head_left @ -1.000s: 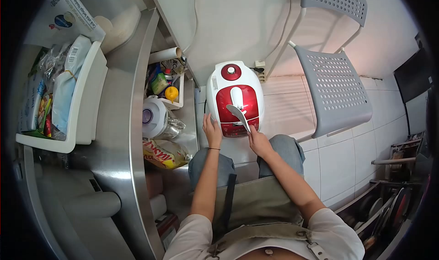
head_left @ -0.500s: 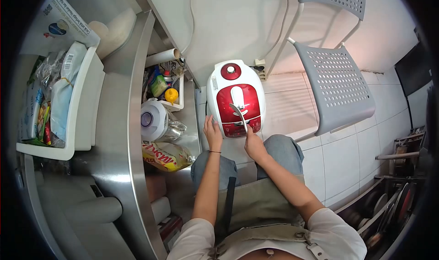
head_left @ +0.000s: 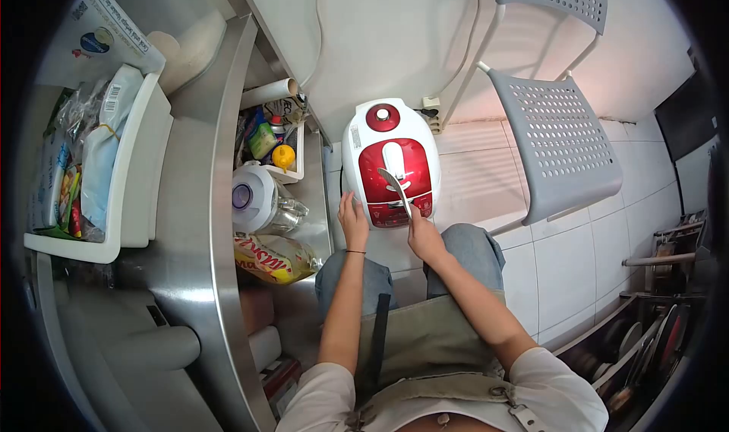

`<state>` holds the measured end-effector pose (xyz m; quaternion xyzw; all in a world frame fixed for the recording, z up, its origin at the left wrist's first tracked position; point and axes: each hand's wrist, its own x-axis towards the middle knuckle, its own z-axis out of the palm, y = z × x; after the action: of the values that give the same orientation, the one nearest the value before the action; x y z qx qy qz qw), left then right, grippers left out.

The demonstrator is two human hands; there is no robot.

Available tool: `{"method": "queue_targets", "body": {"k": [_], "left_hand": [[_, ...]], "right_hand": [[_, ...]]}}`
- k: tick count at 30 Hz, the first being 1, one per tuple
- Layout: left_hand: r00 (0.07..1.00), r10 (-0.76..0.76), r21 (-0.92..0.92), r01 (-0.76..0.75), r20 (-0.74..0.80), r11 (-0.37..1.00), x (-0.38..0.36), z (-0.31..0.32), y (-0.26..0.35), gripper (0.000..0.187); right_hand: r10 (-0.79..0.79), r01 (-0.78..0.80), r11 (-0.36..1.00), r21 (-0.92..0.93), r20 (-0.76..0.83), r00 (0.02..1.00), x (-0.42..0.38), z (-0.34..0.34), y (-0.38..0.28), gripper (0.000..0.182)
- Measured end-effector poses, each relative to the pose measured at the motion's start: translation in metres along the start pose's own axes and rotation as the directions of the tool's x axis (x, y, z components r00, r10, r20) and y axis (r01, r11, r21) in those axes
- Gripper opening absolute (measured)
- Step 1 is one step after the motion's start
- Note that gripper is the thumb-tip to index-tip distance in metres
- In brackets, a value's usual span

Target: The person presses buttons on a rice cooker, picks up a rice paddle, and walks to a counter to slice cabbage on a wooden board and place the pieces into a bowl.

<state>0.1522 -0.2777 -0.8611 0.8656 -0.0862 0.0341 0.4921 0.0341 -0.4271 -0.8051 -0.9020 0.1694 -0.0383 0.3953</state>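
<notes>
In front of my knees stands a red and white rice cooker (head_left: pixel 395 120) on the tiled floor, its lid down. My right hand (head_left: pixel 427 238) is closed around the handle of a rice paddle (head_left: pixel 393 180), whose dotted grey blade points up and to the left over the cooker's front. My left hand (head_left: pixel 353 223) is beside the cooker's lower left side, fingers stretched out and apart, with nothing in it.
A grey perforated chair (head_left: pixel 562 143) stands to the right. On the left shelf are a blender jug (head_left: pixel 254 196), a cooking oil pouch (head_left: pixel 273 259) and a white bin (head_left: pixel 292 175) of packets. A power socket (head_left: pixel 431 113) lies behind the cooker.
The rice paddle has rotated in my right hand, so more of its dotted face shows. My right hand has shifted only slightly; the left hand stays beside the cooker.
</notes>
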Motion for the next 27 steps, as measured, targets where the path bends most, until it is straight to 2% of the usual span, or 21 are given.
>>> {"method": "queue_targets", "body": {"k": [7,10,16,19,21,27], "left_hand": [[0.999,-0.018,-0.001,0.018,0.027,1.000,-0.001,-0.004,0.002,0.038],[0.999,-0.024,0.017,0.023,0.038,1.000,-0.001,-0.005,0.004,0.036],[0.999,-0.009,0.039,0.008,0.037,0.999,-0.001,-0.005,0.004,0.036],[1.000,0.005,0.037,-0.006,0.030,0.999,-0.002,-0.004,0.003,0.036],[0.999,-0.005,0.035,0.004,0.033,0.999,-0.002,-0.004,0.003,0.036],[0.999,-0.009,0.023,0.009,0.034,1.000,-0.002,-0.004,0.004,0.036]], "right_hand": [[0.015,-0.015,1.000,-0.014,0.039,0.999,-0.003,-0.001,-0.010,0.044],[-0.026,0.026,0.999,-0.019,0.015,1.000,-0.005,-0.002,-0.015,0.046],[-0.016,0.018,0.997,0.078,-0.017,1.000,-0.005,0.005,-0.011,0.049],[-0.036,0.035,0.994,0.107,0.015,0.999,-0.004,0.011,-0.003,0.050],[-0.083,0.086,0.989,0.117,-0.031,0.996,-0.006,0.014,-0.002,0.051],[-0.037,0.037,0.994,0.102,0.005,0.999,-0.008,0.009,-0.009,0.048]]}}
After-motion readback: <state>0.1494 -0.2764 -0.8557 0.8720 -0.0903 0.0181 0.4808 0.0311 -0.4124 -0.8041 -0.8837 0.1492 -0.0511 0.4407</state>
